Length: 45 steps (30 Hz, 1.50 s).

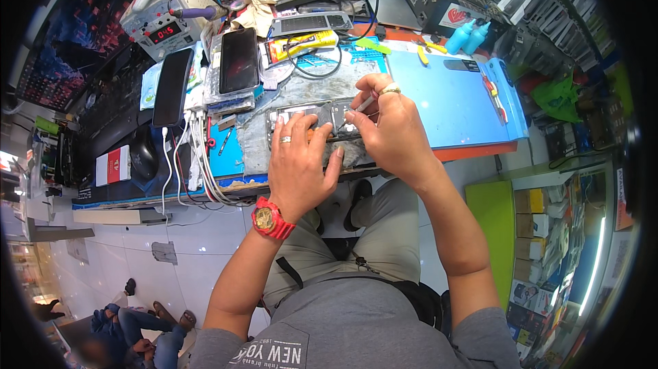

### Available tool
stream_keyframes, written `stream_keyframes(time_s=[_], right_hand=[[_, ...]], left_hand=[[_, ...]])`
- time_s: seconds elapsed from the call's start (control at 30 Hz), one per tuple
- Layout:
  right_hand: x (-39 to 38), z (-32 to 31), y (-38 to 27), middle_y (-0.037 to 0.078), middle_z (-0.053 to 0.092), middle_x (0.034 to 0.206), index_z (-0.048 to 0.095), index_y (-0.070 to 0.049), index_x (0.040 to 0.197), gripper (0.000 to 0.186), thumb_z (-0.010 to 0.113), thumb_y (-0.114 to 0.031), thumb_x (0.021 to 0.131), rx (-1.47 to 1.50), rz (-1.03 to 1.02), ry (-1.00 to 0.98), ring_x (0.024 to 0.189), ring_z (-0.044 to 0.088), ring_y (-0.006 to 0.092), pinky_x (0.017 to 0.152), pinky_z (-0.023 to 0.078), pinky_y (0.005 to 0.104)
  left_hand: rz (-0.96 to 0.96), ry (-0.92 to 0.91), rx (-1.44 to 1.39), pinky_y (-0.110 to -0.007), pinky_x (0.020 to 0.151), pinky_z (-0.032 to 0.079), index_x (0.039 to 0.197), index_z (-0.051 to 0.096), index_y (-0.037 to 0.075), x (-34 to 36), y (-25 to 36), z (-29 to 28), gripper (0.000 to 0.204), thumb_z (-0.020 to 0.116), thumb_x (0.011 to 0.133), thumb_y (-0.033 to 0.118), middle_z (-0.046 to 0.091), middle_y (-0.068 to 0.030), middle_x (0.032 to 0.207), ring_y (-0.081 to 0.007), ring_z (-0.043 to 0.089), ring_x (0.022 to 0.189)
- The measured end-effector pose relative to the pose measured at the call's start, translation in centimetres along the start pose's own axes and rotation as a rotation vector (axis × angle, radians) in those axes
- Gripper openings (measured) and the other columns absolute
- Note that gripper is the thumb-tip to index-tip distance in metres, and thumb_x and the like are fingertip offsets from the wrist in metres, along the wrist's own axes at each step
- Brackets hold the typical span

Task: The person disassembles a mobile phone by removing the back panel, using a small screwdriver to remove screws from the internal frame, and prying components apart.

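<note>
An opened phone (327, 110) lies lengthwise on a worn grey cloth (301, 88) on the bench, its inner parts showing. My left hand (299, 156) rests over its left half, fingers spread and pressing on it; a ring and a red wristwatch (272, 219) are on that arm. Above the phone's right end, my right hand (394, 125) is closed in a pinch round a thin silver tool, apparently a precision screwdriver (366, 103). The tool slants down and left, its tip at the phone's inner parts. Whether the tip touches a screw is too small to tell.
Left of the cloth are two dark phones (173, 88) (238, 60), white cables (195, 156), a mouse (143, 153) and a power supply (161, 31). A light blue board (439, 105) lies right, with blue bottles (460, 36) behind. Someone sits at lower left (147, 331).
</note>
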State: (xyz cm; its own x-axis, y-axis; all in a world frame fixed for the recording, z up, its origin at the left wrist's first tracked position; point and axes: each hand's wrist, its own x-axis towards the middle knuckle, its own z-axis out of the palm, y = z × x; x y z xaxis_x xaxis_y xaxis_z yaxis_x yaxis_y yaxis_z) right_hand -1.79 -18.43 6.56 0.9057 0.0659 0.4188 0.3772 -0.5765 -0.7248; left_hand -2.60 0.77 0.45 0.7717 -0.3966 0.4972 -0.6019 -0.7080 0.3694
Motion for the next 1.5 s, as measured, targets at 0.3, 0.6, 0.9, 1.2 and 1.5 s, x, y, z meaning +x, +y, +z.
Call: stream_keyframes(time_s=[0.3,0.6,0.9,1.2,1.5], right_hand=[[1.8,-0.1,-1.2,0.016,0.073,0.083,0.064,0.000,0.112,0.026,0.079,-0.010,0.094,-0.088,-0.270,-0.152,0.073,0.072,0.0405,0.068,0.056,0.0475],[1.8,-0.4,-1.8,0.020,0.074,0.091,0.065,0.004,0.111,0.030,0.078,-0.011,0.089,-0.404,-0.104,-0.055,0.081,0.074,0.0384,0.071,0.056,0.0473],[1.8,-0.1,-0.4,0.020,0.073,0.093,0.066,0.003,0.108,0.030,0.082,-0.012,0.087,-0.222,-0.124,-0.052,0.081,0.075,0.0368,0.073,0.058,0.0457],[1.8,-0.4,-1.3,0.019,0.074,0.088,0.064,0.002,0.106,0.031,0.085,-0.012,0.086,-0.327,-0.168,-0.023,0.079,0.076,0.0351,0.071,0.059,0.0428],[1.6,-0.6,-0.8,0.015,0.073,0.093,0.059,0.003,0.116,0.038,0.084,-0.002,0.088,-0.028,0.047,-0.090,0.083,0.078,0.0229,0.072,0.061,0.0359]], left_hand=[[0.008,0.001,-0.008,-0.063,0.124,0.032,0.129,0.067,0.006,0.0,-0.1,0.0,0.045,0.077,0.090,0.026,0.059,-0.0175,0.136,-0.0419,0.053,0.137],[0.007,-0.008,0.015,-0.061,0.122,0.035,0.128,0.069,0.006,0.1,0.0,-0.2,0.043,0.074,0.093,0.031,0.060,-0.0192,0.136,-0.0415,0.053,0.138],[0.002,-0.012,0.028,-0.061,0.123,0.034,0.128,0.069,0.005,0.0,0.0,0.0,0.043,0.074,0.093,0.031,0.060,-0.0193,0.137,-0.0412,0.052,0.139],[0.008,-0.012,0.027,-0.060,0.124,0.034,0.128,0.069,0.005,0.0,-0.1,0.0,0.044,0.074,0.093,0.031,0.060,-0.0196,0.137,-0.0408,0.052,0.139],[0.005,-0.014,0.041,-0.059,0.124,0.034,0.127,0.070,0.005,0.0,0.0,-0.1,0.043,0.074,0.093,0.031,0.061,-0.0194,0.136,-0.0406,0.053,0.138]])
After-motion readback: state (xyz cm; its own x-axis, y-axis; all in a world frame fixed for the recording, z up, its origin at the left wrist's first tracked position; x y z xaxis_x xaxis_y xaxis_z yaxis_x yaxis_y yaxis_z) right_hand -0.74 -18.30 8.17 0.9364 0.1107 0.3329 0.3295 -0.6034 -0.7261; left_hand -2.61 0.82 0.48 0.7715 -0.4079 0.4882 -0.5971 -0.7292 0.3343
